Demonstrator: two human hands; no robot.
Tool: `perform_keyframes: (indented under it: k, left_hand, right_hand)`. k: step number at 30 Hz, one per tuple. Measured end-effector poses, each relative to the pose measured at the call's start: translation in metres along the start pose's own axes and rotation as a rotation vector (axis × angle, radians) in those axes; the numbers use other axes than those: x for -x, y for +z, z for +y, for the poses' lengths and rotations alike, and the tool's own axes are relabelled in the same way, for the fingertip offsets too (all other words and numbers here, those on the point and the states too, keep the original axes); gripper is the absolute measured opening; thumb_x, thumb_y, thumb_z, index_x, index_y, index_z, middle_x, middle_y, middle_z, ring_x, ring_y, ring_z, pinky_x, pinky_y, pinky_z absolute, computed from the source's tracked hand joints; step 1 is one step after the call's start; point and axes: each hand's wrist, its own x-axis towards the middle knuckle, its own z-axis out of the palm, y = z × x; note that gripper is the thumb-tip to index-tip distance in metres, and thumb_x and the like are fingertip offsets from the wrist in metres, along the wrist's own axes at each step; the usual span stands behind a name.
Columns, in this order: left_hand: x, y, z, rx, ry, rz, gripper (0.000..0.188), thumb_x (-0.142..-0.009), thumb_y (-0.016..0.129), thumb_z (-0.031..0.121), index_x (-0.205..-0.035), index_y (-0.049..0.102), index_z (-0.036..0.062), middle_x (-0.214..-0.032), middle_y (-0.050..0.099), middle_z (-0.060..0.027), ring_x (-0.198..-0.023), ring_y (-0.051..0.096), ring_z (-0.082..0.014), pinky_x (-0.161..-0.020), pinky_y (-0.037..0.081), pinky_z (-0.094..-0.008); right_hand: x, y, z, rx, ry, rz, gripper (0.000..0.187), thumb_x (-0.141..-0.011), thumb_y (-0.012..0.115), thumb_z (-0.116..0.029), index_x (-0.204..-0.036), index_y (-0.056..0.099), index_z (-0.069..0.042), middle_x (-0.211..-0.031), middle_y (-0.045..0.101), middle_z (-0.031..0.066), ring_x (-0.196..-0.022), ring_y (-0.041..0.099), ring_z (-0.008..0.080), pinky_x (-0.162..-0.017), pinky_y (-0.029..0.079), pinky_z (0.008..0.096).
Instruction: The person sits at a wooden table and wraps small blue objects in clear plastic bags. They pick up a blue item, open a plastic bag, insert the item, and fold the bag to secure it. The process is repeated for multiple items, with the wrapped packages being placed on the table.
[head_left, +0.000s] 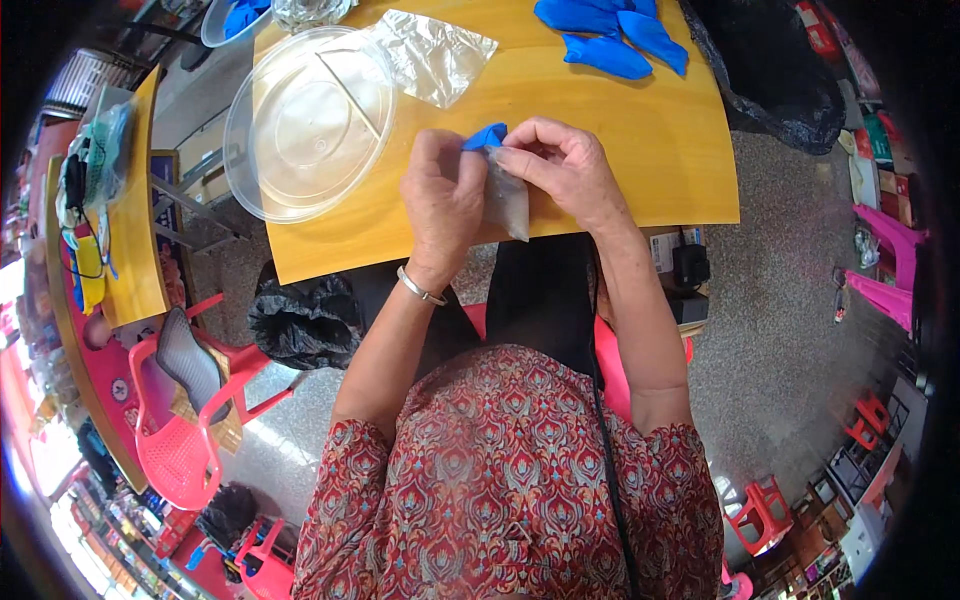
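Note:
Near the front edge of the yellow table, my left hand [441, 195] and my right hand [567, 172] meet at a small clear plastic bag [508, 205] with pale, greyish contents. Its pointed corner hangs downward below my fingers. A small blue piece [486, 137] of soft material sits at the bag's top, pinched between both hands. My left fingers are curled around its left side. On the right, thumb and fingertips press together at the top of the bag. Exactly how the blue piece joins the bag is hidden by the fingers.
On the yellow table [660, 170] lie a large clear round lid [290, 150] with a thin stick [348, 95] across it, a crinkled clear plastic sheet [435, 55] and several plump blue pieces [608, 55]. Black bags [305, 318] hang low left and far right; a red chair [180, 450] stands left.

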Motion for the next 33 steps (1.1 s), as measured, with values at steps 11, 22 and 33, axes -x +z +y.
perform_keyframes:
  k: [11, 22, 33]
  left_hand:
    - [0.006, -0.003, 0.01, 0.226, -0.032, -0.234, 0.027, -0.089, 0.064, 0.005, -0.113, 0.053, -0.0007, -0.1, 0.062, -0.0051, -0.089, 0.058, -0.0096, -0.081, 0.048, -0.0244]
    - [-0.004, 0.007, 0.004, 0.015, -0.052, -0.038, 0.008, -0.083, 0.067, 0.002, -0.089, 0.061, 0.0012, -0.075, 0.06, 0.002, -0.067, 0.053, -0.0033, -0.061, 0.045, -0.0188]
    - [-0.005, 0.003, 0.013, 0.356, -0.181, 0.021, 0.009, -0.083, 0.065, 0.001, -0.087, 0.056, 0.0028, -0.08, 0.058, -0.0009, -0.069, 0.051, -0.0053, -0.06, 0.044, -0.0214]
  right_hand:
    - [-0.005, 0.011, 0.001, 0.116, 0.017, 0.242, 0.012, -0.083, 0.073, -0.012, -0.08, 0.065, -0.004, -0.073, 0.062, -0.0027, -0.069, 0.055, 0.0052, -0.063, 0.046, 0.0214]
    - [-0.003, -0.012, 0.0, -0.017, 0.011, -0.038, 0.01, -0.085, 0.07, -0.012, -0.082, 0.064, -0.004, -0.076, 0.06, -0.0042, -0.072, 0.054, 0.0039, -0.067, 0.045, 0.0211]
    - [0.004, 0.001, -0.006, 0.107, -0.058, -0.043, 0.019, -0.089, 0.067, -0.017, -0.099, 0.064, -0.002, -0.085, 0.066, 0.0042, -0.08, 0.061, 0.0105, -0.072, 0.05, 0.026]
